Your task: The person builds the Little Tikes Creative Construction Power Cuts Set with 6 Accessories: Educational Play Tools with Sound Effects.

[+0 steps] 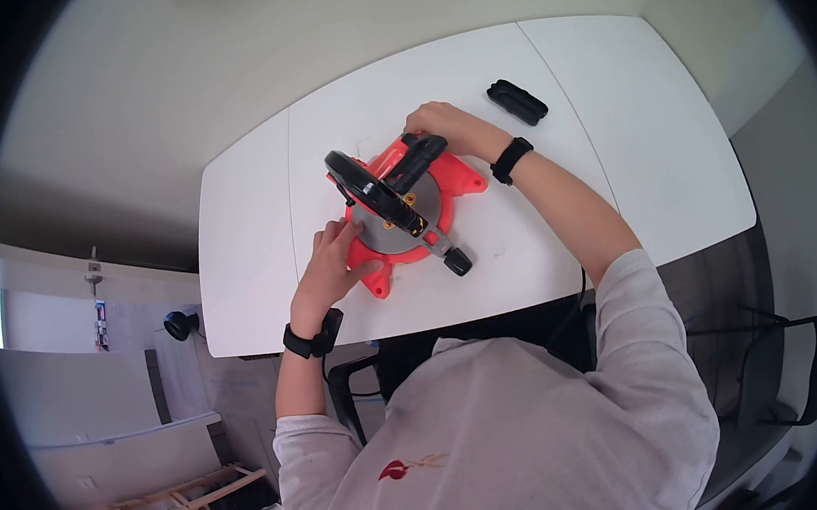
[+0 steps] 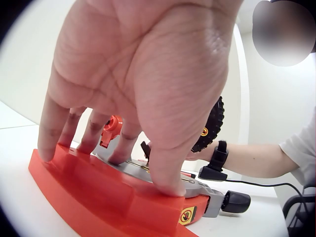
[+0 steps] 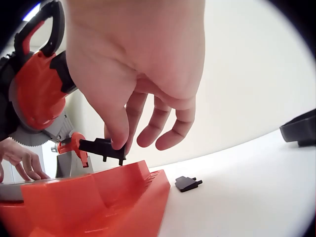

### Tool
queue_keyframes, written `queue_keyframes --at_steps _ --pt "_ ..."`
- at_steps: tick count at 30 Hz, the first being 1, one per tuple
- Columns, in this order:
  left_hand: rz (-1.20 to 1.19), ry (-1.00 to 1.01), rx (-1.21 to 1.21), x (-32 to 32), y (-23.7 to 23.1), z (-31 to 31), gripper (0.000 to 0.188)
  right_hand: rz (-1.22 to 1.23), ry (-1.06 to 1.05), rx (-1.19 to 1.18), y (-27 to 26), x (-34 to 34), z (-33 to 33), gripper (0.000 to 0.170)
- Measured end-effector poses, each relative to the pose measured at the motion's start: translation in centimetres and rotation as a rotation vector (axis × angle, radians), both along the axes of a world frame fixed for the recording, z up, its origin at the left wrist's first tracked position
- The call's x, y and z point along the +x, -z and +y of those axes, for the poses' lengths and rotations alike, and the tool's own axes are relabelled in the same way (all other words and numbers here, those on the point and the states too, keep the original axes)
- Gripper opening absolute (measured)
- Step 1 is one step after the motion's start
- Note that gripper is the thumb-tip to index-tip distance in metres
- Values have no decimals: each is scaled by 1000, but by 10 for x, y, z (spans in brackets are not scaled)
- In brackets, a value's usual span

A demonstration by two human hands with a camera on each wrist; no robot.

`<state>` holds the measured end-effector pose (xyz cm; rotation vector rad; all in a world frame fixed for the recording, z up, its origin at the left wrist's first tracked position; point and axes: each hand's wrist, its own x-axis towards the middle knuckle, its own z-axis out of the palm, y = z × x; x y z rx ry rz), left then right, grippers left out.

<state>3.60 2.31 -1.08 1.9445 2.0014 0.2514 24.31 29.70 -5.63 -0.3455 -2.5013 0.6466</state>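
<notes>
A red and black toy mitre saw (image 1: pixel 391 195) with a grey round base stands on the white table. My left hand (image 1: pixel 328 265) rests on the saw's red base (image 2: pixel 113 190), fingers spread and thumb tip down on its near edge. Behind the saw, my right hand (image 1: pixel 448 129) pinches a small black piece (image 3: pixel 101 149) between thumb and finger, just above the red base. The other fingers of the right hand (image 3: pixel 143 74) hang loosely bent. A second small black piece (image 3: pixel 187 183) lies on the table beside the base in the right wrist view.
A black case-like object (image 1: pixel 517 102) lies on the table (image 1: pixel 692 144) to the right of the saw. A black knob (image 1: pixel 458 261) sticks out from the saw's front. A black chair (image 1: pixel 813 370) stands at the right, and a wall rises behind the table.
</notes>
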Motion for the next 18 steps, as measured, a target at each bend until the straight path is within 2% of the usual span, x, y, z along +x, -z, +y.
queue_keyframes --at_steps 3,12,15,18 --pt "-5 -4 11 -1 3 -1 73 -52 46 -22 -2 0 -7 12" --pt "-42 -14 78 -1 4 -5 71 28 23 32 10 -3 -9 9" --pt "-40 -14 85 -2 5 -7 71 9 13 113 6 5 -11 11" --pt "-20 -2 139 -8 18 -9 71 -16 79 30 8 16 -20 15"
